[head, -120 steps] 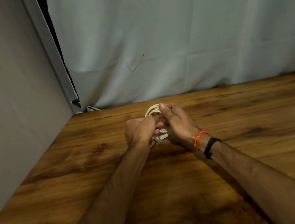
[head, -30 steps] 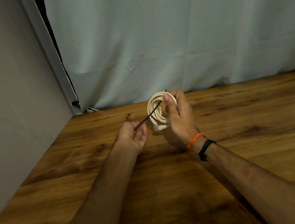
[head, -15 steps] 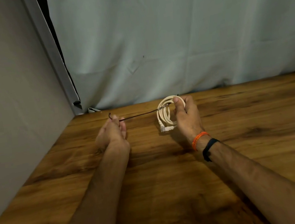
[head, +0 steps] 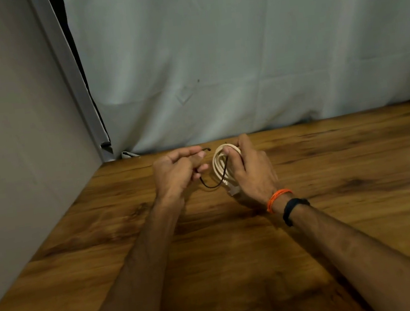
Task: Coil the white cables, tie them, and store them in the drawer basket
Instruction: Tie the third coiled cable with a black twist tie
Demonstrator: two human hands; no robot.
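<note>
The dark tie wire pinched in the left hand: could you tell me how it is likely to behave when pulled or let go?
The dark tie wire sags in a loose curve between the left hand and the coiled white cable, so it is probably flexible. Its free tip keeps a small hook, suggesting it holds a bend. It looks thin, so likely very light.

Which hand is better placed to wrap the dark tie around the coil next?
The left hand: it already pinches the dark tie, while the right hand holds the white cable coil.

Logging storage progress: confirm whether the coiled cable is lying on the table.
No, the right hand holds the coiled white cable upright above the table.
</note>
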